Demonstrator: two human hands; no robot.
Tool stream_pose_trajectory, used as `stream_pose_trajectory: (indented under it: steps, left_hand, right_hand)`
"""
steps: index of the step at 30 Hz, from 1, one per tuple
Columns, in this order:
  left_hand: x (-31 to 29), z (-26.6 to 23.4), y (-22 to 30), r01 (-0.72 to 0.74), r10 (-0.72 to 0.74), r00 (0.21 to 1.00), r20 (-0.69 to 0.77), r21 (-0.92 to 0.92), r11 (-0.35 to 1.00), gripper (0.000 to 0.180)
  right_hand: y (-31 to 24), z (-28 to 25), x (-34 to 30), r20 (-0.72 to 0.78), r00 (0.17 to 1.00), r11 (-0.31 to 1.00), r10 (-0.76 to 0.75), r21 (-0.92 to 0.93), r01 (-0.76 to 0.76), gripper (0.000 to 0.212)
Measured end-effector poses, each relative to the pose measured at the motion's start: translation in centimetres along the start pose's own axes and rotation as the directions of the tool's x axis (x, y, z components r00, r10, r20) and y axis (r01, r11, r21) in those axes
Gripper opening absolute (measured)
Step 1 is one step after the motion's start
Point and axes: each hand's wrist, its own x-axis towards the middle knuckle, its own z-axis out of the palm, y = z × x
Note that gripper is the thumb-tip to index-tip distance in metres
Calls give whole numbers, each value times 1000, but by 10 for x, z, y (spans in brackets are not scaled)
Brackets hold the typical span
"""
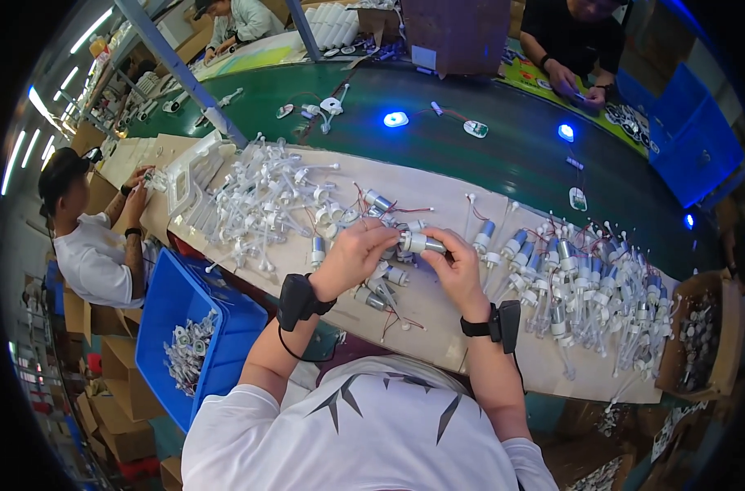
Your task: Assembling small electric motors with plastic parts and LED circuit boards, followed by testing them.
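Over the middle of the cardboard-covered bench, both my hands grip one small silver motor with a white plastic collar [422,243]. My left hand [354,255] pinches its left, white end, where the fingertips hide part of it. My right hand [457,268] closes thumb and fingers round the silver end. Just beyond and below my hands lie more loose motors [369,296] with thin red wires. A heap of clear-and-white plastic tube parts [262,196] spreads to the left. On the right, a dense pile of motors fitted with clear tubes [585,282] covers the bench.
Beyond the bench runs a green conveyor belt [348,151] with lit blue pieces [395,119] and circuit parts. A blue bin [164,315] stands at left, a cardboard box of small parts [704,335] at right. Co-workers sit at the left and across the belt.
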Motion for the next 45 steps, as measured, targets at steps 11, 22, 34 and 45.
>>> stream_pose_trajectory:
  steps: [11,22,34,45]
  left_hand:
    - [4,4,-2,-17,17,999,39,-2,1000,9]
    - [47,5,22,52,-52,999,7,-43,998,8]
    - [71,56,20,-328,336,942,4,230,916,11]
    - [144,66,-66,98,-132,889,439,101,990,24]
  right_hand:
    - [7,2,-2,-13,1000,1000,14,1,-14,24]
    - [5,-16,21,-421,800,849,-428,-491,195,21]
    - [39,-56,51,-422,786,732,453,679,-57,29]
    - [59,-67,70,-599,743,869,298,493,49,15]
